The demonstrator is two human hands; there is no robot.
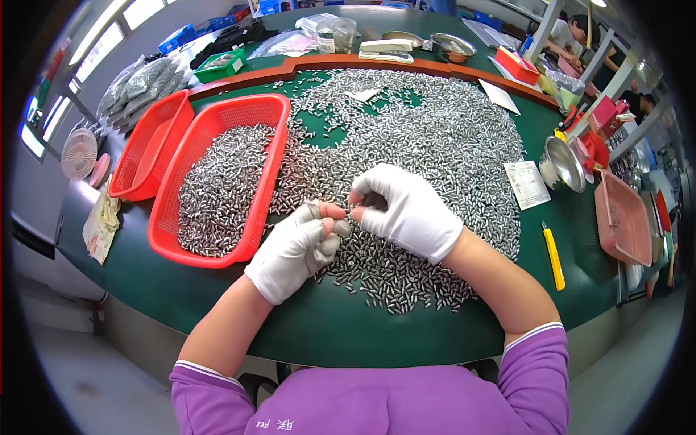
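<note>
Holding left hand [291, 252] and right hand [412, 212] nearly tip to tip above near-left part of pile of small metal pieces [442, 138], thumbs close to forefingers; can't tell whether clamped on one. Likely held so for fine control. Note filled red basket [267, 192] just left of pile, presumably to corral pieces. Find open room on green table [348, 339] in front and toward yellow cutter [553, 255]; watch basket rim and brown border [326, 62] along far side.

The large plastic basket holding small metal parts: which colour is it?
The perforated plastic basket is bright red, showing best in the head view.
</note>
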